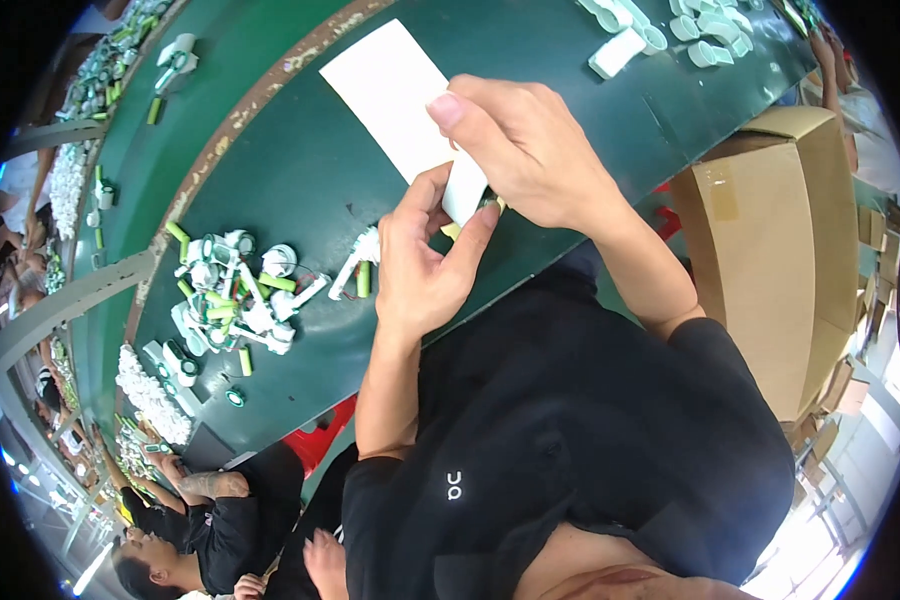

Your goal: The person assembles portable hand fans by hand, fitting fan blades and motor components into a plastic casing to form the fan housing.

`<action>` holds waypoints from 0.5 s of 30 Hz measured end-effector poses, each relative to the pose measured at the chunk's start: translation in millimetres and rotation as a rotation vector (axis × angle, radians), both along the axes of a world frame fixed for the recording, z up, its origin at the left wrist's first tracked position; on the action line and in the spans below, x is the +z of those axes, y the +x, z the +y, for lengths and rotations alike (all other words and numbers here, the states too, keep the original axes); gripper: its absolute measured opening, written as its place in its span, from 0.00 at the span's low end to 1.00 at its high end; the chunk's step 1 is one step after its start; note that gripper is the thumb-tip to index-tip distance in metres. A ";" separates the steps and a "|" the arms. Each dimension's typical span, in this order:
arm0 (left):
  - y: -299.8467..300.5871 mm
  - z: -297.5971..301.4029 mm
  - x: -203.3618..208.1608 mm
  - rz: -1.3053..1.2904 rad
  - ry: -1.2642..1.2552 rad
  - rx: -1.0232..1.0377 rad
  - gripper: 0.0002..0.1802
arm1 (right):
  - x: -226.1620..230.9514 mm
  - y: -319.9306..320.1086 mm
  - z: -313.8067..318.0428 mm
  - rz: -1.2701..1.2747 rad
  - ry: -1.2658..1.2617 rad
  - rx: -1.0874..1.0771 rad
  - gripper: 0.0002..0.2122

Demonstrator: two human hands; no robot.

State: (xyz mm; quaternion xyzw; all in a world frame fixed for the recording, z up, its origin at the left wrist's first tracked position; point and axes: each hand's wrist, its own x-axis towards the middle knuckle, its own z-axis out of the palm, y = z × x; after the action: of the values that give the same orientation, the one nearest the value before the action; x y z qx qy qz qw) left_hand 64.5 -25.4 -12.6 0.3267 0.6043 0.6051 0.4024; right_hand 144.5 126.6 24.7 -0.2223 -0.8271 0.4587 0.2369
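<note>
My left hand (425, 260) and my right hand (530, 150) are close together over the green table. Between their fingers is a small white piece (465, 188), gripped from both sides. Bits of yellow show under the fingers beside it, and its exact kind is hidden. A white rectangular sheet (385, 85) reaches away from my hands; I cannot tell whether it lies flat or joins the held piece. Just left of my left hand lie a white handle-like part (353, 262) and a yellow-green cylindrical cell (363, 280).
A pile of white and mint plastic parts with yellow-green cells (235, 290) covers the table's left. Mint cup-shaped parts (710, 30) lie at the far right. An open cardboard box (760, 270) stands right of the table. A raised edge (240, 130) borders the table; co-workers sit at left.
</note>
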 end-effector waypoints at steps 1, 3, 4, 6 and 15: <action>0.2 -3.6 1.6 0.033 0.012 0.008 0.23 | 4.6 -2.2 -2.4 0.033 0.012 0.008 0.26; 2.7 -6.9 -1.5 0.031 0.039 0.076 0.22 | 10.7 -1.1 -1.2 0.076 -0.109 0.098 0.25; 5.7 -6.1 -2.7 0.053 0.036 0.079 0.21 | 8.2 -1.1 -2.4 0.105 -0.102 0.133 0.25; 4.3 -7.1 -8.0 0.281 -0.024 0.078 0.19 | 13.0 6.1 -0.9 -0.018 -0.085 0.266 0.23; -26.0 -12.9 13.0 -0.330 0.182 0.157 0.18 | 5.6 11.9 8.2 0.262 -0.282 -0.003 0.25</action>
State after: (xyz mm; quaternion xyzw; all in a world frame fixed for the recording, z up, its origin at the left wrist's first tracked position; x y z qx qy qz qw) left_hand 38.5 -38.3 0.4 0.2101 0.4966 0.7319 0.4165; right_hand 156.4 134.8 30.3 -0.1931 -0.7163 0.5947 0.3097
